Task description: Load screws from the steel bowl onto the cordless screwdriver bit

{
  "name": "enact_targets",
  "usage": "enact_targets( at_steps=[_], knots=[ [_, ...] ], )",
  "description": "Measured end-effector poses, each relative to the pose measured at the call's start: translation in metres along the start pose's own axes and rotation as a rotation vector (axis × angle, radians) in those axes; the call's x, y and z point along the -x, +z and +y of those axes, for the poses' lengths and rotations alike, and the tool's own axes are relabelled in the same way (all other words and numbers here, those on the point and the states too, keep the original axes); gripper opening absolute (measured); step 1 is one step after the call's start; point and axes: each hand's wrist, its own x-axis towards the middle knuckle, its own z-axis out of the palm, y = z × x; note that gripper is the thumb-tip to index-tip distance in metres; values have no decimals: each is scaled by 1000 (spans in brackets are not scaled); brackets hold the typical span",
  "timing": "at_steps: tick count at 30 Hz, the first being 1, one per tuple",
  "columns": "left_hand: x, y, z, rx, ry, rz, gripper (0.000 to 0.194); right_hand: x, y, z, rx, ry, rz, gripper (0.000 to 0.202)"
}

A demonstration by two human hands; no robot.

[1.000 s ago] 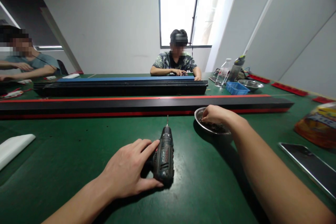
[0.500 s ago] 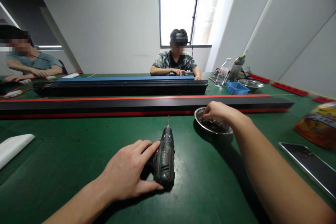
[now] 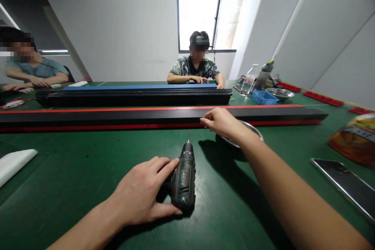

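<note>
My left hand [image 3: 140, 193] grips the handle of a dark cordless screwdriver [image 3: 184, 175]. The tool lies on the green table [image 3: 73, 179] with its bit pointing away from me at the long black rail with red edges [image 3: 117, 117]. My right hand [image 3: 221, 122] hovers at the rail's near edge, just left of a metal bowl [image 3: 252, 128] of small dark parts. Its thumb and forefinger are pinched on something tiny, which looks like a screw from the bowl.
A second black rail with a blue strip [image 3: 137, 94] lies behind. Two other people sit at the far side and far left. A phone [image 3: 342, 185], an orange bag [image 3: 354, 140], a blue tray [image 3: 264, 98], bottles and a white piece [image 3: 14, 162] lie around.
My right hand has lifted out of the metal bowl and moved left to the near edge of the red-edged rail. My left hand and the screwdriver have stayed put.
</note>
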Motion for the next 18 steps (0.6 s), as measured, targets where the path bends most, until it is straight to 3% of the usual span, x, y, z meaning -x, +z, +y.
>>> enact_targets(
  at_steps=[4, 8, 12, 18],
  knots=[
    [0, 0, 0, 0, 15, 5, 98, -1, 43, -19, -113, -19, 71, 27],
    [0, -1, 2, 0, 16, -2, 98, 0, 77, -16, -164, 40, 113, 27],
    [-1, -1, 2, 11, 29, 3, 101, 0, 95, 0, -250, 74, 151, 29],
    [-1, 0, 2, 25, 30, 19, 102, -4, 104, 20, -379, 66, 94, 32]
  ],
)
